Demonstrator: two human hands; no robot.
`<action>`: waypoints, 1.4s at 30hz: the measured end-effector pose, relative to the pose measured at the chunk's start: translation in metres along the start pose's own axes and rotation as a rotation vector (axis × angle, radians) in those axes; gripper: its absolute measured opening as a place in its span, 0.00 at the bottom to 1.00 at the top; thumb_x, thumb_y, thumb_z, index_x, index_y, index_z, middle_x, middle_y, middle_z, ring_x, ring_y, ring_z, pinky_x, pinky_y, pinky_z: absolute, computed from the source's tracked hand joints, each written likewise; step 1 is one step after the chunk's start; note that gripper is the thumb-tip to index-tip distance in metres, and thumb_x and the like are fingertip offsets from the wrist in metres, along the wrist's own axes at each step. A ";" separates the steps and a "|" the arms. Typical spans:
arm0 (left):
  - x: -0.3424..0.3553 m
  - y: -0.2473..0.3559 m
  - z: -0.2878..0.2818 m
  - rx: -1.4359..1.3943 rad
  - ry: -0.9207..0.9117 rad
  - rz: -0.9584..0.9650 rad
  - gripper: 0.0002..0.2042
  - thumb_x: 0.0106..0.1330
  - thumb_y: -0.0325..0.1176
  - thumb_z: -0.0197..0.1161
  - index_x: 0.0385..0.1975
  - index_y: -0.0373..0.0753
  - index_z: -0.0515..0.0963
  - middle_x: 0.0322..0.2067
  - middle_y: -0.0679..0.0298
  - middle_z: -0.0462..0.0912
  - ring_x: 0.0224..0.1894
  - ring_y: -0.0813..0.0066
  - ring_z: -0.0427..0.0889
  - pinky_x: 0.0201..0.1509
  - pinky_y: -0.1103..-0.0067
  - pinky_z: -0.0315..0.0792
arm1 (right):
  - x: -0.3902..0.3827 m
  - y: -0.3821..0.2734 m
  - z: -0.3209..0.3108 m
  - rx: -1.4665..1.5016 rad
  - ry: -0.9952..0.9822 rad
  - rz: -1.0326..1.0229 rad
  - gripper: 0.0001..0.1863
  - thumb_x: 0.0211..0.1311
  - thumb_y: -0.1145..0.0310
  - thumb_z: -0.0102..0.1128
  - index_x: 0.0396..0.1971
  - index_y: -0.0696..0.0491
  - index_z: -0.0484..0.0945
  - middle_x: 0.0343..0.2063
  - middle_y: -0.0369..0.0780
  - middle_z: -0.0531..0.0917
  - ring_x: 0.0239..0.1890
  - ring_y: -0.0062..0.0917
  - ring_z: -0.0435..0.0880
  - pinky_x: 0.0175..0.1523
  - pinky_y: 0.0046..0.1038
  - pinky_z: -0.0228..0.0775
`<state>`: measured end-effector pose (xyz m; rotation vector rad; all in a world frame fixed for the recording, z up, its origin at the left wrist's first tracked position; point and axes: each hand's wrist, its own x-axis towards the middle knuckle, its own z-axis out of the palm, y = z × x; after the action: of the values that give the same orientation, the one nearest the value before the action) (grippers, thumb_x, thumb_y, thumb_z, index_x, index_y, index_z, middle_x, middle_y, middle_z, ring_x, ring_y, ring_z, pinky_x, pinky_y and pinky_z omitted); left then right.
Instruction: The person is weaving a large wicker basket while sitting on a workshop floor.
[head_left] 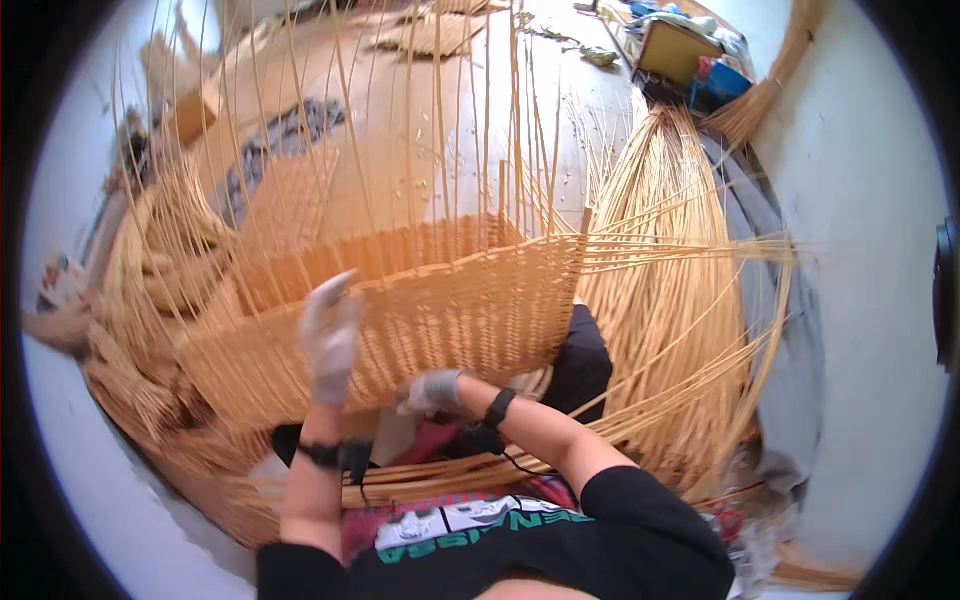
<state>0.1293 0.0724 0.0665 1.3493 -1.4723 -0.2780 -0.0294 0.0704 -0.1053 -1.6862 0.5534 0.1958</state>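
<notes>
Head view, from the left: what is found first?

A slumped, straw-coloured bundle of coarse fibre (170,270) is seen, ragged and soft-looking.

And next?

The white-gloved left hand (332,340) is held upright before the near wall of a long, rectangular, honey-tan woven basket (455,320). Its fingers are blurred but look extended and apart; whether the wall is touched cannot be told.

How much of the basket has been done?

Its walls have been woven densely, in a ribbed, pebbly texture, and it is placed tilted above the lap. Left unworked are thin, pale, upright stakes (515,100), by which the rim is topped.

The other hand?

Near the basket's lower edge, the grey-white-gloved right hand (432,392) is seen curled; its fingertips are hidden, so its grip cannot be told.

And farther right?

Long, smooth, pale strands (690,250) are trailed from the corner, across a fanned, golden sheaf of slender rods (665,190).
</notes>
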 end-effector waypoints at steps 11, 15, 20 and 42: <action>0.083 -0.225 -0.347 0.200 0.297 -0.451 0.24 0.85 0.55 0.50 0.31 0.45 0.80 0.21 0.69 0.75 0.21 0.76 0.70 0.26 0.76 0.66 | 0.118 0.030 0.133 1.322 0.112 -0.041 0.22 0.80 0.48 0.59 0.60 0.49 0.78 0.54 0.38 0.83 0.53 0.31 0.83 0.57 0.33 0.76; 0.079 -0.211 -0.350 -0.199 0.362 -0.594 0.28 0.80 0.63 0.54 0.24 0.46 0.75 0.14 0.74 0.64 0.15 0.81 0.61 0.21 0.78 0.59 | 0.112 0.040 0.132 1.654 0.328 -0.132 0.26 0.83 0.51 0.57 0.70 0.49 0.71 0.64 0.38 0.80 0.64 0.32 0.80 0.67 0.35 0.76; 0.020 -0.116 -0.357 -0.295 0.467 -0.453 0.29 0.80 0.62 0.55 0.20 0.49 0.68 0.14 0.76 0.59 0.13 0.83 0.55 0.17 0.80 0.52 | 0.099 0.035 0.132 1.413 0.501 -0.357 0.26 0.82 0.52 0.57 0.71 0.50 0.71 0.65 0.38 0.80 0.65 0.31 0.79 0.69 0.37 0.74; 0.032 0.234 0.192 -0.211 -0.190 0.399 0.18 0.77 0.37 0.64 0.63 0.39 0.76 0.52 0.52 0.82 0.57 0.60 0.82 0.63 0.63 0.76 | -0.121 0.098 0.025 1.894 0.799 -1.010 0.36 0.83 0.38 0.44 0.74 0.52 0.68 0.69 0.44 0.78 0.65 0.43 0.81 0.69 0.50 0.78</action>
<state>-0.1502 0.0361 0.1811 0.8558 -1.7790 -0.2981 -0.1752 0.1152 -0.1449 0.0965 0.1469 -1.3708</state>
